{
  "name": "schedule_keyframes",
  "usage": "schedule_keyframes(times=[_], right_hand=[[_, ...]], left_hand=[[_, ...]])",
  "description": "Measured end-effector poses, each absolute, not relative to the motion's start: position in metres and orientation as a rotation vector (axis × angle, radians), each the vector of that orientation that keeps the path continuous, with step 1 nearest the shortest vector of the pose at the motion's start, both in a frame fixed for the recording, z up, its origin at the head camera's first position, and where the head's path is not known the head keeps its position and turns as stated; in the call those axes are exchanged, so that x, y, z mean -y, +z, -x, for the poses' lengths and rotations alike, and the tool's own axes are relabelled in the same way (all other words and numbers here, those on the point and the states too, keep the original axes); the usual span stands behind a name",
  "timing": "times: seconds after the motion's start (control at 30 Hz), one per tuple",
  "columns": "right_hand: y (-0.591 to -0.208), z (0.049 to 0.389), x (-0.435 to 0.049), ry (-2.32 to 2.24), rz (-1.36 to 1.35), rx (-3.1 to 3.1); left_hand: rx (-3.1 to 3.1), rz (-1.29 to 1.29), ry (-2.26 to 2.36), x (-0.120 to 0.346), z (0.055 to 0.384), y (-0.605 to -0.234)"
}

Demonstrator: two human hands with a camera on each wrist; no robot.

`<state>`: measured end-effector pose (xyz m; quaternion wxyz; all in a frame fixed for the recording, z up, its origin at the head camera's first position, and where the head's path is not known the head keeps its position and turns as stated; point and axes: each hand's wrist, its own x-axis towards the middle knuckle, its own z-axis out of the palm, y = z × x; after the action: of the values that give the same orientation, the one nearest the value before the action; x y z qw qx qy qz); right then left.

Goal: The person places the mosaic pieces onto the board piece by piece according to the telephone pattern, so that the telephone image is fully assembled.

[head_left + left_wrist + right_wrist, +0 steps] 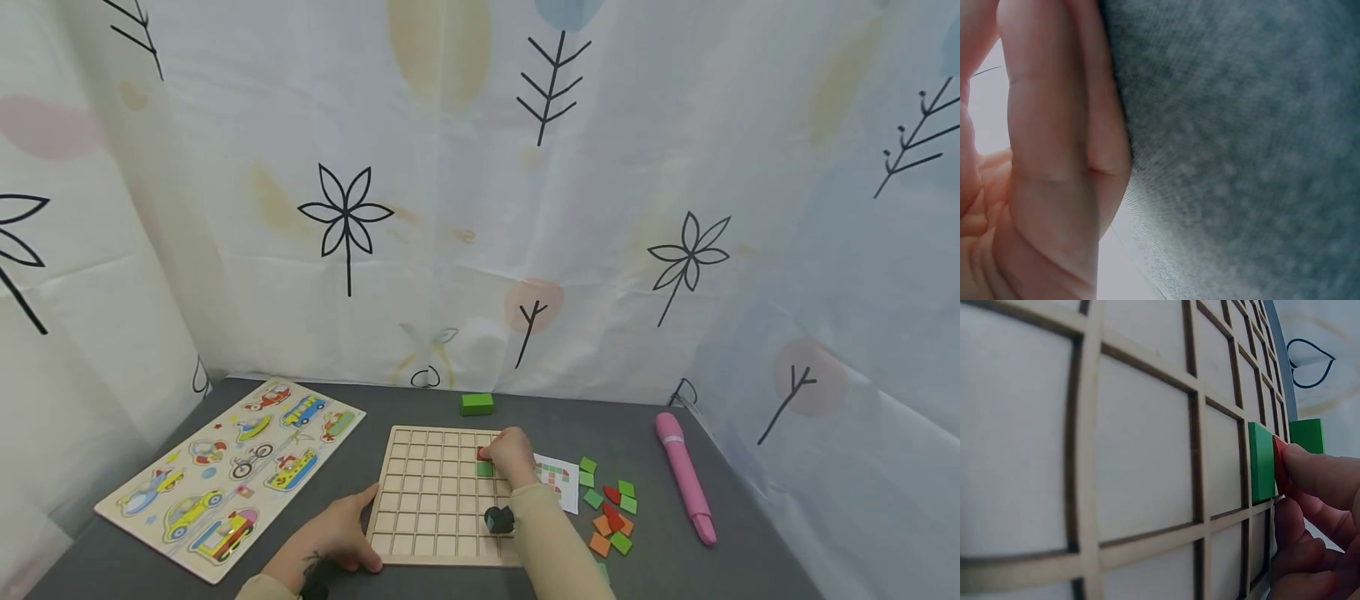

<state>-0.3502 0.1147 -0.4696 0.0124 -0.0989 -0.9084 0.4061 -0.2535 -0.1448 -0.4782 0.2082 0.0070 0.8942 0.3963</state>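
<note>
Perhaps the right hand [512, 460], pinching one red tile [1279, 464] at the far right of the single grid board [423, 523], is risking dislodging the one green tile [1262, 464] beside it by pressing crookedly. Meanwhile the left hand [336, 532], fingers unclenched, is touching the board's left edge; three orange pieces [599, 544], at least two red pieces [612, 494] and at least six green pieces [621, 543] are lying loose.

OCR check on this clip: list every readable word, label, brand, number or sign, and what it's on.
None readable.
White paper card with coloured squares: any lettering too small to read.
Pale wooden puzzle board with colourful vehicles: any lettering too small to read.
Pale wooden grid board: none visible.
White fabric backdrop: plant drawings, no words.
</note>
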Motion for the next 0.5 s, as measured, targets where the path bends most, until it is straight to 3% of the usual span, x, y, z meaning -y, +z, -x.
schedule_keyframes(times=[0.5], right_hand=[[-0.4693,0.3468,-0.1173,1.254,0.242,2.830]], left_hand=[[-2.464,-0.023,1.117,0.1465,0.2558,-0.4807]])
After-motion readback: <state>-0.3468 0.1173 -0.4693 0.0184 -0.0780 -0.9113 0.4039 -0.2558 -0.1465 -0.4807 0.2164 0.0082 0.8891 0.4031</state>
